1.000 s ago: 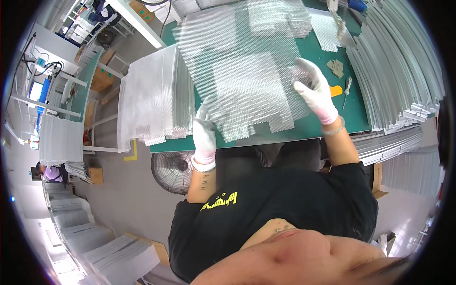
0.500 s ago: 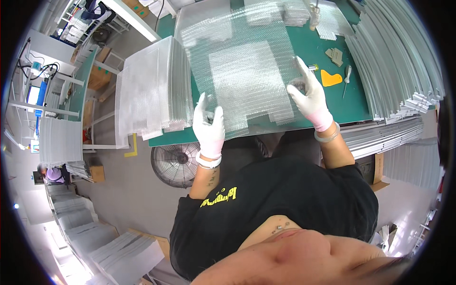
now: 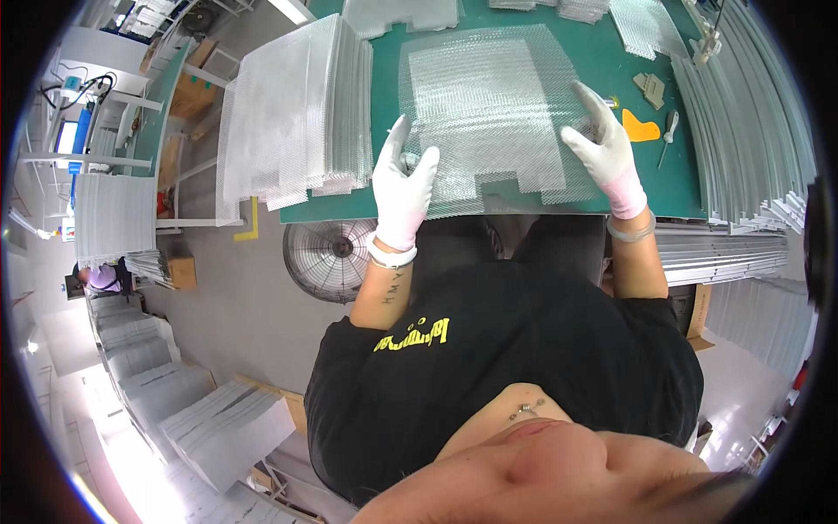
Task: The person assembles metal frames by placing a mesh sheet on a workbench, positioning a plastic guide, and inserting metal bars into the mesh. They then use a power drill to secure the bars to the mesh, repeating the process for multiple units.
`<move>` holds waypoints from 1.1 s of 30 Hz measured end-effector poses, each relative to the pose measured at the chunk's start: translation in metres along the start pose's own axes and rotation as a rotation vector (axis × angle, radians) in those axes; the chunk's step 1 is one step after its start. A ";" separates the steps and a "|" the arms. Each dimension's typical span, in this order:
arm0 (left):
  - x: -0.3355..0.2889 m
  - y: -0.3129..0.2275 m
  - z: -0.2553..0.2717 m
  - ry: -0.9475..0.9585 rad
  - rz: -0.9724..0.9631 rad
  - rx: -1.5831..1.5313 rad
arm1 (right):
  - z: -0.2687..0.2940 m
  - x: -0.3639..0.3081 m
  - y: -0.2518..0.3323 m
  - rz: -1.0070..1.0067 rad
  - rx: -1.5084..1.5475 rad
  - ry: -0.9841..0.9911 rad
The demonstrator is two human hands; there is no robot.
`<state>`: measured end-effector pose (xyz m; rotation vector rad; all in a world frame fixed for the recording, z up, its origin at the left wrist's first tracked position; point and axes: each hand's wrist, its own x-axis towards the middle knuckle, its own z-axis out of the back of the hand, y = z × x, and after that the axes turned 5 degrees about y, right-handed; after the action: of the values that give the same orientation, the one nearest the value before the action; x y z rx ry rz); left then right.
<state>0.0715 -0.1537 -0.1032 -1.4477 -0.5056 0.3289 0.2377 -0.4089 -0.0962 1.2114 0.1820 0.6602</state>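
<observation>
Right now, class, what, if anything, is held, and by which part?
The left hand and the right hand are at opposite side edges of the mesh sheet; whether they grip it cannot be told.

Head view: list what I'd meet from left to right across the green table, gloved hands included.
Stack of mesh sheets, left hand, mesh between the hands, right hand, orange scraper, screwdriver, stack of pale panels.

Head view — downward (wide fisheye)
</observation>
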 end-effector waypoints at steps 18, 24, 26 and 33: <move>0.018 0.056 -0.003 0.071 -0.079 0.911 | -0.042 0.011 -0.057 -0.022 -0.473 0.065; 0.021 0.082 -0.001 0.097 -0.065 0.951 | -0.052 0.010 -0.069 -0.066 -0.574 0.106; 0.019 0.077 -0.001 0.109 -0.029 0.951 | -0.051 0.010 -0.069 -0.057 -0.571 0.110; 0.020 0.077 0.000 0.119 -0.048 0.973 | -0.051 0.009 -0.070 -0.056 -0.598 0.115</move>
<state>0.0947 -0.1353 -0.1774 -0.5043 -0.2163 0.3739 0.2472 -0.3760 -0.1759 0.5933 0.1021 0.6734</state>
